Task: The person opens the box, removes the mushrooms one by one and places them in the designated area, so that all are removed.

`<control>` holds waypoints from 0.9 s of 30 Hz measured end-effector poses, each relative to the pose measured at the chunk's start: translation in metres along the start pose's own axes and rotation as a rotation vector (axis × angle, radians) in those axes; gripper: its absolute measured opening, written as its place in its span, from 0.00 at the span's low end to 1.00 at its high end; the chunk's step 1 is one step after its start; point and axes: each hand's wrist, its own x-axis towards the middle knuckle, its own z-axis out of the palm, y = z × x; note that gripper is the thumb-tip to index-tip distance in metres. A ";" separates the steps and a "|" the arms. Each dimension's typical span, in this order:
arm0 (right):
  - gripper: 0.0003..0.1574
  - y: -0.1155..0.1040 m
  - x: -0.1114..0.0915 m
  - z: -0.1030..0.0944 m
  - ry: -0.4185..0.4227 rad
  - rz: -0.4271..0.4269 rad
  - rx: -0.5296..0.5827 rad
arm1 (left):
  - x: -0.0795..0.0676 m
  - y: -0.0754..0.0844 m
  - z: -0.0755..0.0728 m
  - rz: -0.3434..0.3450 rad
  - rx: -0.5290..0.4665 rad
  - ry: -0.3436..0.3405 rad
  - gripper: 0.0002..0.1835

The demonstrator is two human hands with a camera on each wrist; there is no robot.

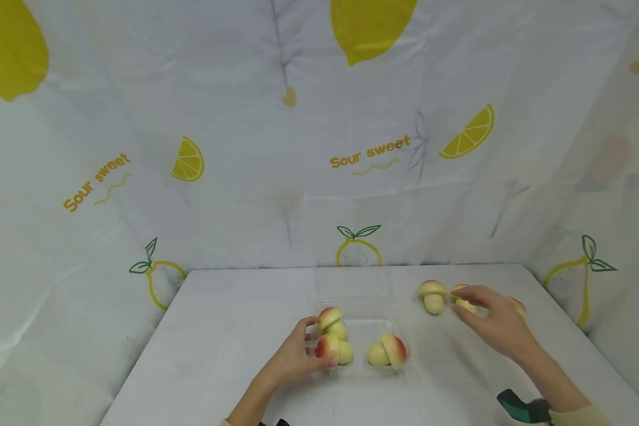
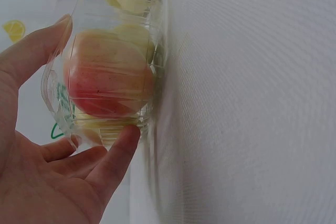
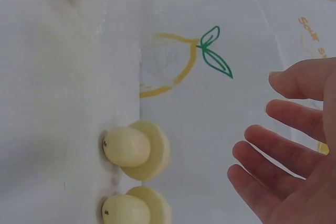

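A clear plastic clamshell box (image 1: 366, 373) stands on the table with its lid (image 1: 351, 283) raised at the back. My left hand (image 1: 297, 355) grips the box's left side, thumb near the front corner and fingers along the wall. Inside, two toy mushrooms with red-and-yellow caps lie at the left, the nearer mushroom (image 1: 327, 346) close to my thumb; another mushroom (image 1: 394, 349) lies at the right. My right hand (image 1: 492, 322), fingers spread and holding nothing, is over a mushroom (image 1: 464, 303) that it partly covers. Beside it stands an upright mushroom (image 1: 433, 297).
A further mushroom (image 1: 518, 306) shows behind the right hand. White sheeting (image 1: 245, 225) printed with lemons hangs behind and beside the white table (image 1: 218, 331). A dark and green strap (image 1: 522, 407) is at the right wrist.
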 end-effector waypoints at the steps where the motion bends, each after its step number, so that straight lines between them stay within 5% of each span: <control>1: 0.16 -0.002 0.000 0.001 -0.007 0.000 0.002 | 0.000 0.000 0.000 0.002 0.001 -0.001 0.52; 27: 0.16 -0.040 -0.004 0.044 -0.181 -0.008 0.044 | -0.003 0.003 0.001 0.004 0.008 0.006 0.51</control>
